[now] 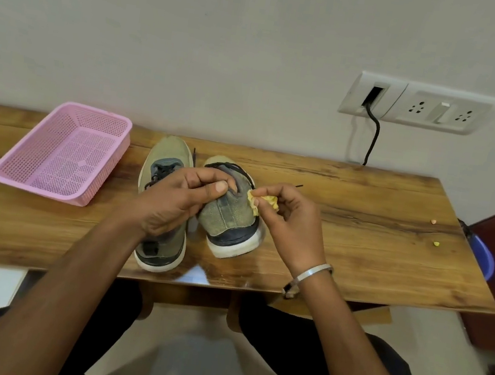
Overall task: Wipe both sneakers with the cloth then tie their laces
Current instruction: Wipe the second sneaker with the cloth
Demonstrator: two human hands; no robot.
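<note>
Pink basket [61,153] left of sneakers [229,216]

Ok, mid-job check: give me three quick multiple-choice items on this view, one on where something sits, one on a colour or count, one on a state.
1. Where is the pink perforated plastic basket?
A. On the wooden table's left side
B. On the floor
C. Between the sneakers

2. What colour is the small crumpled cloth?
A. Blue
B. Yellow
C. White

3. What are the hands doing?
A. Both resting flat on the table
B. Both tying a lace
C. Left hand grips the right olive-grey sneaker, right hand pinches the cloth against it

Answers:
1 A: the basket sits left of the left olive-grey sneaker, on the tabletop.
2 B: the wad at the fingertips is yellow.
3 C: fingers curl over the shoe's collar while the cloth touches its side.
</note>
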